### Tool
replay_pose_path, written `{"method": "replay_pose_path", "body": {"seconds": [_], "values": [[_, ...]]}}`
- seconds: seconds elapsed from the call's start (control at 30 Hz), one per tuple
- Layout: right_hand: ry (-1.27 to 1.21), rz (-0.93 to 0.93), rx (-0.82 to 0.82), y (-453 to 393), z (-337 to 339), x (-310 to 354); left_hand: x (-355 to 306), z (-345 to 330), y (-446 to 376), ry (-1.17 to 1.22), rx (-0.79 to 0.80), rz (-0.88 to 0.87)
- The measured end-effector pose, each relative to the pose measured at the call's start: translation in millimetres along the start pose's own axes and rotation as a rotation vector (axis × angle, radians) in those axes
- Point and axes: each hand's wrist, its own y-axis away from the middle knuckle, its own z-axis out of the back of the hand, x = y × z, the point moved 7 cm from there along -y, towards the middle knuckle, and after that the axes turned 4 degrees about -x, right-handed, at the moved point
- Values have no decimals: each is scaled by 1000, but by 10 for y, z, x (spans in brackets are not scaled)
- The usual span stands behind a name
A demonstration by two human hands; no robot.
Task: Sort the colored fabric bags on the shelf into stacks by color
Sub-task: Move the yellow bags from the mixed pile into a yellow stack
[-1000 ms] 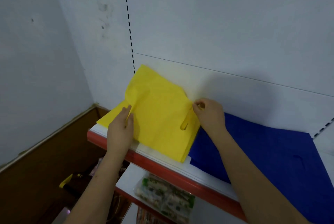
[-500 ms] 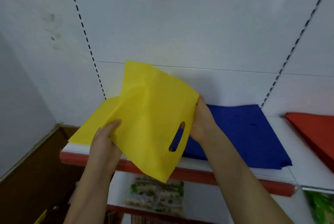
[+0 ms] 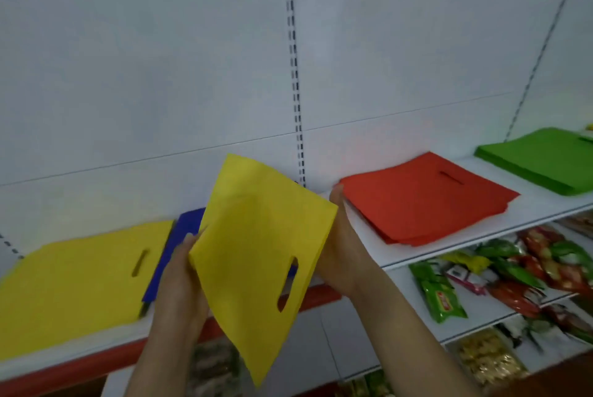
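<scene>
Head view: one shelf [image 3: 426,247] is seen running left to right, and four piles are counted on it, one per colour. A yellow pile [image 3: 70,287] lies at far left, a blue pile [image 3: 167,255] just beside it and partly hidden, a red pile [image 3: 423,204] right of centre, and a green pile [image 3: 542,162] at far right. One loose yellow bag [image 3: 256,252] is held up in front of the shelf, tilted, its long axis running from upper left to lower right, its handle slot low on the right. It is gripped at its left edge by the left hand [image 3: 179,278] and at its right edge by the right hand [image 3: 340,249], the two kept apart. The matching pile lies left of both hands, nearer the left one, so a leftward carry is judged likely.
</scene>
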Motion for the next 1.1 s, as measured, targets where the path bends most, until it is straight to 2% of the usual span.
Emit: {"method": "replay_pose_path", "body": {"seconds": [0.1,0.27,0.4,0.5,0.73,0.9,1.0,1.1], "values": [[84,72,-25,381,747,388,341,-778,155,-101,59,-81],[74,126,-126,1064,2125,1134,1081,-2336,540,-142,202,-56],[251,168,-405,1456,3326,1596,1637,-3541,872,-155,350,-73],[312,192,-586,1799,4133,1955,2071,-4345,1072,-109,448,10],[330,281,-871,2487,5783,2928,2866,-6034,1333,-70,622,29],[374,357,-1028,2748,6827,3783,3518,-7200,1239,-130,744,7],[414,369,-1094,2732,7507,4352,3929,-7923,1136,-118,757,46],[515,352,-1198,2689,8133,4984,4196,-8579,986,-255,736,-12]]}}
